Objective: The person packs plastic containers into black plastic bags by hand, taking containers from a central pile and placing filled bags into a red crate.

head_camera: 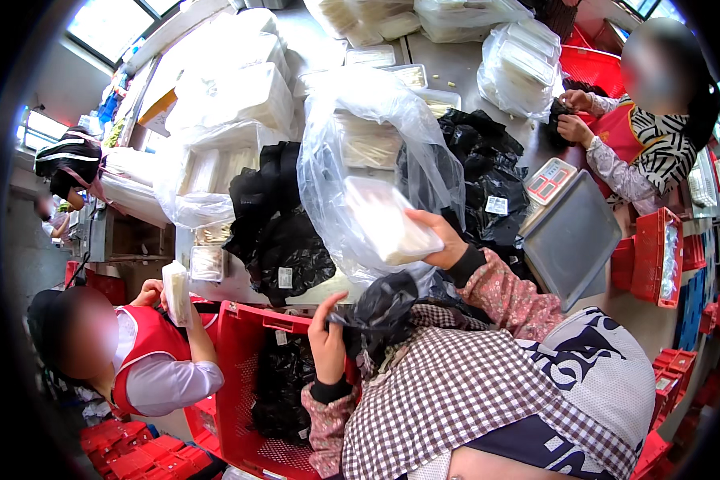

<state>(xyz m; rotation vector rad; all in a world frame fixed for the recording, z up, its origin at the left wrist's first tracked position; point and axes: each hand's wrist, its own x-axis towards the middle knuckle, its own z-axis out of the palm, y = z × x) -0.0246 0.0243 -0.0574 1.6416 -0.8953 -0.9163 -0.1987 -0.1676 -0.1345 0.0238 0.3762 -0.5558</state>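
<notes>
My right hand grips one end of a clear plastic box with pale contents blurred by glare. That box is tilted over the front of a large open clear plastic bag, inside which stacked boxes of pale sticks show. Lower down, by my chest, my left hand holds the edge of a black plastic bag between its fingers. Black plastic bags with a printed label lie left of the clear bag, and more black bags lie to its right.
A red plastic crate containing black bags stands at the table's near edge. At the left, a co-worker holds a packed box; another handles black plastic across the table. A scale and a grey tray are at right.
</notes>
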